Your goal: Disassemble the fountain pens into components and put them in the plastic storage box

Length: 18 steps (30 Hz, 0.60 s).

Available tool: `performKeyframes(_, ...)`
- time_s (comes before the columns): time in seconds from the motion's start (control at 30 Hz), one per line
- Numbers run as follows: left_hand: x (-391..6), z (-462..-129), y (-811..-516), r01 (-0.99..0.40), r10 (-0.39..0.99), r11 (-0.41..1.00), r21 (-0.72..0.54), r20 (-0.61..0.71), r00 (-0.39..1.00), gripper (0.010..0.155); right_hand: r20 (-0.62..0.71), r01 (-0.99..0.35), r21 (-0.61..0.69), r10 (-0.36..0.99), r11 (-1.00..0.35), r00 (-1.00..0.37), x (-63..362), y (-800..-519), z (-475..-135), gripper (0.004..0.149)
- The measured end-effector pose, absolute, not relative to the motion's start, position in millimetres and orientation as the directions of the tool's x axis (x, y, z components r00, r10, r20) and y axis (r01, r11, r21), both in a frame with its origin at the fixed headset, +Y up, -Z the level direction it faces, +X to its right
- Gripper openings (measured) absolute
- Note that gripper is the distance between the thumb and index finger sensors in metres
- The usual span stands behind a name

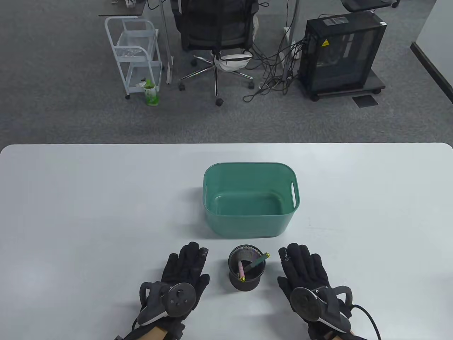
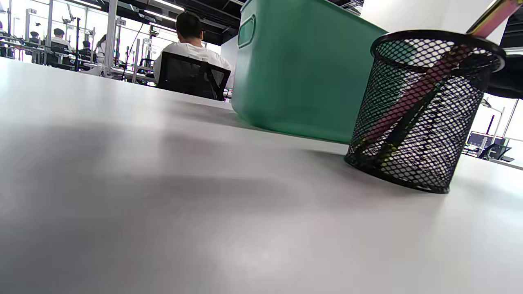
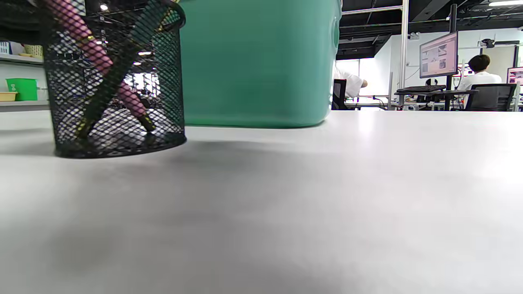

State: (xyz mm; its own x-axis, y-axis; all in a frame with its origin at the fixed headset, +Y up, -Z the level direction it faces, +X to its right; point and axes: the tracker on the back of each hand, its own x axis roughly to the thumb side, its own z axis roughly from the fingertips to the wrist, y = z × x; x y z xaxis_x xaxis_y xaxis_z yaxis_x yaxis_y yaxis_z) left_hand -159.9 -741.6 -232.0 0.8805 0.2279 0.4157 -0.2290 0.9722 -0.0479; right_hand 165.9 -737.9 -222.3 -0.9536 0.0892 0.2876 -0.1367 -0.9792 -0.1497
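A green plastic storage box (image 1: 212,198) (image 2: 302,73) (image 3: 253,61) stands mid-table, nothing visible inside. Just in front of it a black mesh pen cup (image 1: 246,283) (image 2: 449,171) (image 3: 65,134) holds a pink pen (image 1: 241,271) (image 2: 412,96) (image 3: 96,55) and a green pen (image 1: 257,262) (image 3: 110,77), both leaning. My left hand (image 1: 185,265) lies flat on the table left of the cup, fingers straight and spread, holding nothing. My right hand (image 1: 300,264) lies flat right of the cup, likewise holding nothing. Neither wrist view shows its own fingers.
The white table (image 1: 70,212) stretches wide on both sides of the box. Beyond its far edge stand an office chair (image 1: 216,32), a white cart (image 1: 136,53) and a black computer case (image 1: 341,53). People sit at desks in the background of the wrist views.
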Motion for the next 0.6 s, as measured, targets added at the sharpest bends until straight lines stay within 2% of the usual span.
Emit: performKeyframes(0.6, -159.2, -232.5, -741.1, -0.222, 0.227, 0.973, -0.063, 0.436, 0.871, 0.067, 0.277, -0.144, -0.157, 0.097, -0.977, -0.956, 166.5, -735.0, -223.0, 0.068)
